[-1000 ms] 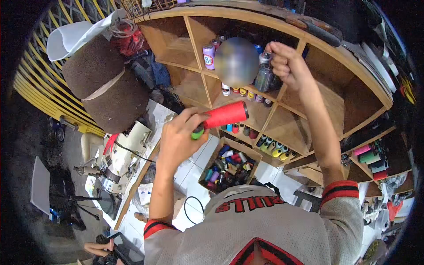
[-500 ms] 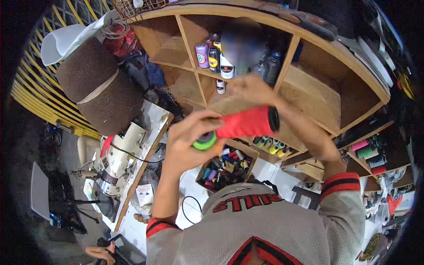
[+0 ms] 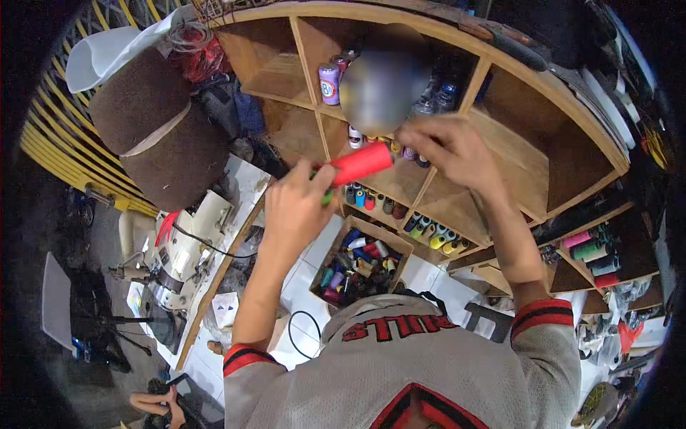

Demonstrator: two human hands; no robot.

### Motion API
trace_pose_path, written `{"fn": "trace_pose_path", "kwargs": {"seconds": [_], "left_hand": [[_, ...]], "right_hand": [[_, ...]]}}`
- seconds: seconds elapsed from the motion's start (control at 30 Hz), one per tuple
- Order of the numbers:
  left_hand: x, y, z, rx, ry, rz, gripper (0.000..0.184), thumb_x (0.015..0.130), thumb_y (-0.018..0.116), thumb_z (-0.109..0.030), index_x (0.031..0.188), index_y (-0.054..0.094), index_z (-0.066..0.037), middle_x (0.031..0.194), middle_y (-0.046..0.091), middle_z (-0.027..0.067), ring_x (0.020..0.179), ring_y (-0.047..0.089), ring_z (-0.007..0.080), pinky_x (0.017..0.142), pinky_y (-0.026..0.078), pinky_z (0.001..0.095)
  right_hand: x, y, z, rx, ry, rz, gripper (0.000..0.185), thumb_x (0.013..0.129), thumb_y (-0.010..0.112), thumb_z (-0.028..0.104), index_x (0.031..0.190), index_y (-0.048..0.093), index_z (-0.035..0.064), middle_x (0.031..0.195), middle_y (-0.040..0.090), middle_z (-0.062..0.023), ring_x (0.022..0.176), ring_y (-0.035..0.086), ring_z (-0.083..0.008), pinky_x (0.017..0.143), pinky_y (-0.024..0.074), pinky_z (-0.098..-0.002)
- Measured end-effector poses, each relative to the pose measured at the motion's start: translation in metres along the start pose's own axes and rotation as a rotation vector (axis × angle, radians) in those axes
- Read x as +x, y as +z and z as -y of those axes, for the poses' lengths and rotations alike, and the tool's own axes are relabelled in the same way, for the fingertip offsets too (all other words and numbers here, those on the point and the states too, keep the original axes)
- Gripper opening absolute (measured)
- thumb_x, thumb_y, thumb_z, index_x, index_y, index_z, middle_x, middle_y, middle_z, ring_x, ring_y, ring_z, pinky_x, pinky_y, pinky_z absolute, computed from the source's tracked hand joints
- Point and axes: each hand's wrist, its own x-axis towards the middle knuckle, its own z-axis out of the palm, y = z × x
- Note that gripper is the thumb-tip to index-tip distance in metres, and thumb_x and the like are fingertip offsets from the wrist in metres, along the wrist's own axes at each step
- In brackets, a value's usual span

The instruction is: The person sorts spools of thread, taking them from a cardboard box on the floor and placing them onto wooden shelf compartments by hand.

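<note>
My left hand is closed round a red thread spool, which points right and slightly up, and a green spool beneath it. Right of the red spool's end is my right hand, raised in front of the shelf with its fingers bent together at the tips; whatever they hold, if anything, is too small to make out. A purple can-shaped spool stands in the upper compartment, beside a blurred round patch. Small spools line the lower compartments, among them yellow ones.
A carton of mixed spools sits on the tiled floor below the wooden shelf. At left are a sewing machine on a table and a big brown roll. Another person's limbs show at bottom left.
The red spool has swung away from the camera, back towards the shelf, with my left hand. My right hand dropped from the upper compartment and now hovers near the spool's end, fingers bent.
</note>
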Motion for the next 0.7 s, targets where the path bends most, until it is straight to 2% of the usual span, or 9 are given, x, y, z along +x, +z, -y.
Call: {"fn": "trace_pose_path", "kwargs": {"seconds": [0.1,0.2,0.23,0.33,0.47,0.5,0.6,0.7], "left_hand": [[-0.006,0.001,-0.008,-0.095,0.055,0.012,0.030,0.065,0.072,-0.011,0.092,0.058,-0.012,0.097,0.059,0.0092,0.075,0.062,0.0318,0.061,0.050,0.0412],[-0.008,0.003,-0.008,-0.093,0.063,-0.032,0.031,0.064,0.072,-0.012,0.092,0.058,-0.012,0.098,0.059,0.0088,0.075,0.062,0.0313,0.060,0.050,0.0403],[-0.009,0.004,-0.005,-0.087,0.055,-0.029,0.032,0.064,0.072,-0.013,0.092,0.058,-0.012,0.098,0.059,0.0088,0.075,0.062,0.0312,0.060,0.050,0.0404],[-0.014,0.006,-0.001,-0.090,0.076,-0.015,0.032,0.063,0.072,-0.013,0.092,0.058,-0.013,0.098,0.059,0.0091,0.073,0.062,0.0313,0.059,0.051,0.0406],[-0.019,0.009,-0.003,-0.052,0.073,0.054,0.033,0.064,0.072,-0.013,0.093,0.057,-0.013,0.095,0.059,0.0096,0.069,0.062,0.0319,0.058,0.051,0.0406],[-0.021,0.012,-0.001,-0.041,0.056,0.063,0.034,0.063,0.072,-0.013,0.093,0.056,-0.013,0.094,0.059,0.0101,0.069,0.062,0.0324,0.058,0.051,0.0406],[-0.023,0.018,0.004,-0.019,0.036,0.092,0.034,0.063,0.072,-0.013,0.093,0.056,-0.013,0.094,0.059,0.0106,0.068,0.062,0.0326,0.058,0.051,0.0412],[-0.029,0.030,0.016,0.027,0.045,0.094,0.033,0.063,0.072,-0.012,0.092,0.056,-0.012,0.094,0.059,0.0104,0.069,0.062,0.0324,0.058,0.051,0.0412]], "right_hand": [[0.015,0.006,-0.019,0.162,0.083,0.012,0.018,0.087,0.056,0.016,0.090,0.064,-0.0004,0.078,0.065,-0.0102,0.072,0.063,-0.0157,0.066,0.0498,-0.0284],[0.019,0.026,-0.016,0.421,0.231,-0.155,0.016,0.085,0.056,0.013,0.087,0.063,-0.0007,0.078,0.063,-0.0051,0.070,0.058,-0.0097,0.063,0.0484,-0.0257],[0.018,0.028,-0.014,0.517,0.307,-0.179,0.015,0.085,0.056,0.012,0.086,0.064,-0.0011,0.083,0.064,-0.0026,0.073,0.057,-0.0091,0.065,0.0477,-0.0258],[0.027,0.030,-0.015,0.440,0.273,-0.240,0.019,0.088,0.054,0.016,0.090,0.064,0.0000,0.085,0.064,-0.0028,0.077,0.057,-0.0088,0.069,0.0469,-0.0251],[0.039,0.031,-0.019,1.253,0.403,-0.118,0.023,0.090,0.050,0.022,0.078,0.052,0.0029,0.070,0.047,0.0006,0.066,0.043,-0.0089,0.058,0.0355,-0.0244],[0.043,0.028,-0.008,1.278,0.386,-0.105,0.024,0.089,0.050,0.021,0.072,0.043,0.0069,0.068,0.035,0.0018,0.061,0.034,-0.0090,0.055,0.0288,-0.0247],[0.051,0.020,0.007,1.402,0.371,-0.130,0.024,0.090,0.050,0.022,0.073,0.043,0.0074,0.068,0.035,0.0016,0.062,0.036,-0.0095,0.056,0.0305,-0.0246],[0.055,0.005,0.007,1.394,0.296,-0.108,0.020,0.091,0.050,0.022,0.079,0.046,0.0066,0.073,0.039,0.0005,0.065,0.037,-0.0105,0.060,0.0327,-0.0254]]}}
